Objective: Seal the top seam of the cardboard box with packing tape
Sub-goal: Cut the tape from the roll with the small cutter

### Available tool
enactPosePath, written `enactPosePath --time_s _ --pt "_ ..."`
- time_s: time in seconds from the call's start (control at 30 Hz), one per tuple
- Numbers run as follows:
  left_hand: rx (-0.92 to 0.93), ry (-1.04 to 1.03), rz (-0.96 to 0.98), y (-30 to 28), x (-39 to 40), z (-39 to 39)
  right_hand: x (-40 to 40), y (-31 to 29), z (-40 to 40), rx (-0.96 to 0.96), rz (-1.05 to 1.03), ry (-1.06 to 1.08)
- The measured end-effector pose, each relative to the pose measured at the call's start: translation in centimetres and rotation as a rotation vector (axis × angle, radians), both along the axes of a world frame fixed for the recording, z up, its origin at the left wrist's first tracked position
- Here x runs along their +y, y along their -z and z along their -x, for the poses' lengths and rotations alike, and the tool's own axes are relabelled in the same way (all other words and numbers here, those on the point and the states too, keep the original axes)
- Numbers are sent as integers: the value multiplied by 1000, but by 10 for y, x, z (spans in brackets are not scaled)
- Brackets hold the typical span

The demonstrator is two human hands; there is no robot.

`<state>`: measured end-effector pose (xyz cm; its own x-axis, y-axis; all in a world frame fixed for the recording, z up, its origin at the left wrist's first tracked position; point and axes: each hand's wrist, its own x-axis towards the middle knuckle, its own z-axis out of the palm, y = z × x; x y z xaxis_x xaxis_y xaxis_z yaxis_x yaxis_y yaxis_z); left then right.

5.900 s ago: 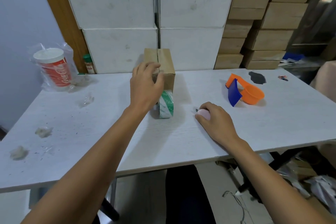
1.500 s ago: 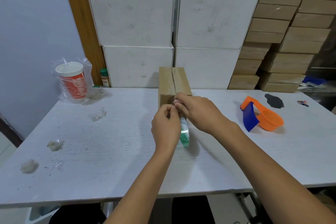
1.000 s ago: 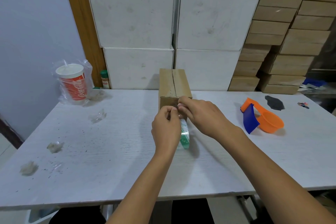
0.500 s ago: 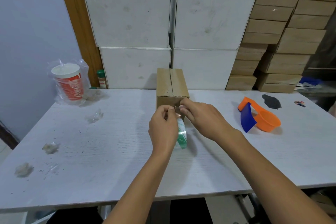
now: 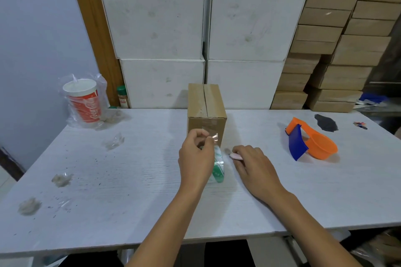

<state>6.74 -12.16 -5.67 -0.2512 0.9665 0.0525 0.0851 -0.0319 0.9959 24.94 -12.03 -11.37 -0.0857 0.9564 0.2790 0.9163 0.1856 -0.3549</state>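
Tape (image 5: 209,123) already runs along the top seam of the box (image 5: 206,112) and down its near face, its loose end stretched to the roll (image 5: 217,167) standing on the surface (image 5: 130,180) just in front. The left hand (image 5: 196,158) pinches that taut strip between thumb and fingertips. The right hand (image 5: 253,165) lies curled on the surface beside the roll, closed over a small pink cutter (image 5: 236,156); only its tip shows. The risk, as I judge it, lies in the cut: if the left pinch slackens, the strip may fold back and stick to itself, or lift off the face. A hard tug may drag the light box forward. The blade also passes close to the left fingertips
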Motion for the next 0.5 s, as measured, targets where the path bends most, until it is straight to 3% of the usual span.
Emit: enactPosePath --time_s 0.27,0.5 --pt "-8 38 27 1 -1 2 -4 2 -5 -19 41 -33" --pt "-37 60 60 1 -1 2 14 -48 20 468 -113 2"
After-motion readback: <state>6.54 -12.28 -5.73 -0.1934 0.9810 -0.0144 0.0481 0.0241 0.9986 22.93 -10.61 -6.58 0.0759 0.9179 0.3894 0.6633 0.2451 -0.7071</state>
